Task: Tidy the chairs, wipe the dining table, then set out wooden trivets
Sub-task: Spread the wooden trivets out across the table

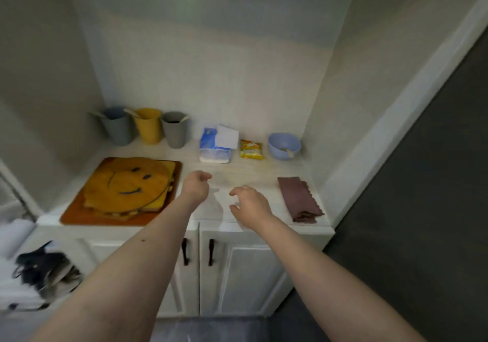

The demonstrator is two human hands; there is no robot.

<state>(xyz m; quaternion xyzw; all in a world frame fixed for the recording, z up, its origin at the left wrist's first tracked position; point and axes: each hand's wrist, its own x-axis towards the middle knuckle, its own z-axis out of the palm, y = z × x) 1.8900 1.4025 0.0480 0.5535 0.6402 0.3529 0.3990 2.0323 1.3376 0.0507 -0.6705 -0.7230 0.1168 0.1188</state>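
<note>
Step in hand, as judged: fetching supplies from a side cabinet. No dining table or chairs appear in view, so progress on tidying or wiping cannot be told from here.

Nearest, two cabinet doors (237, 270) stand closed below the worktop (232, 172), each with one dark handle, two handles in all. At the near left lies a dark, blurred item that cannot be identified.

Above the near edge of the worktop, two bare hands hover. The left hand (196, 184) has its fingers loosely curled, a narrow grip holding nothing. The right hand (249, 204) has fingers spread in a wide grip, also empty, and is near but not touching the cloth.

One folded brown cloth (301, 200) lies at the right, just beyond the right hand. At the left sits one stack of wooden trivets (126, 186) on an orange-brown tray (71, 216); the top one is round with a smiling face. At least one square piece shows beneath it; the exact count in the stack cannot be told.

Next move, as judged: either the right hand closes on the cloth for wiping, or the left shifts left to lift the trivets. Either calls for a short reach and a full-hand grasp.

Along the far wall, left to right: three cups (148, 127) (grey-blue, yellow, grey), each with a utensil; one tissue pack (216, 143); one yellow packet (251, 150); one blue bowl (284, 145).
</note>
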